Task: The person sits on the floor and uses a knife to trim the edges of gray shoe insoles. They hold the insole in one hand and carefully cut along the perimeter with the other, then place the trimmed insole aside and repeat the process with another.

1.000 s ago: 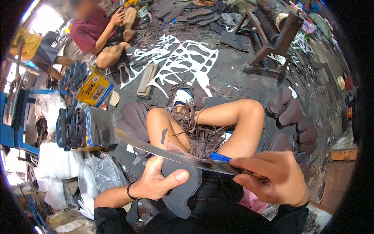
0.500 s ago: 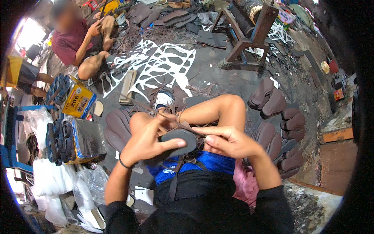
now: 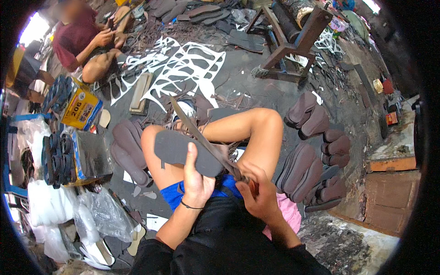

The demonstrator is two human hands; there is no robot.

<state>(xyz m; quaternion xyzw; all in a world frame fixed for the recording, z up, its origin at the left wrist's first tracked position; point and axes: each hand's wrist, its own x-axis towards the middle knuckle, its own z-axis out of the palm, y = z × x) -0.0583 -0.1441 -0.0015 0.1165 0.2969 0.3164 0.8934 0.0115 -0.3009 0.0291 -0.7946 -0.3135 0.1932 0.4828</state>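
Note:
A dark grey shoe sole (image 3: 183, 149) lies tilted above my lap. My left hand (image 3: 199, 181) grips its near end, thumb flat on top and the other fingers hidden underneath. Along the sole's right side, a long thin brown strip (image 3: 195, 126) rises to a narrow tip. At the strip's lower end, my right hand (image 3: 257, 190) is closed with its fingers curled. What sits inside those fingers is hidden. Stacks of brown soles lie on both sides of me, the left stack (image 3: 130, 149) beside my knee and the right stack (image 3: 299, 172) beyond my other leg.
White cut-out sheet scraps (image 3: 197, 62) spread over the floor ahead. A wooden block (image 3: 141, 91) lies near them. A metal-framed stand (image 3: 288, 50) is at the far right. Boxes (image 3: 91, 153) with sandals stand left, above plastic bags (image 3: 105, 211). Another person (image 3: 75, 41) sits at the far left.
The sole has turned, and its broad face now points left and away from me. My left hand has shifted to its near end. My right hand has drawn down toward my body.

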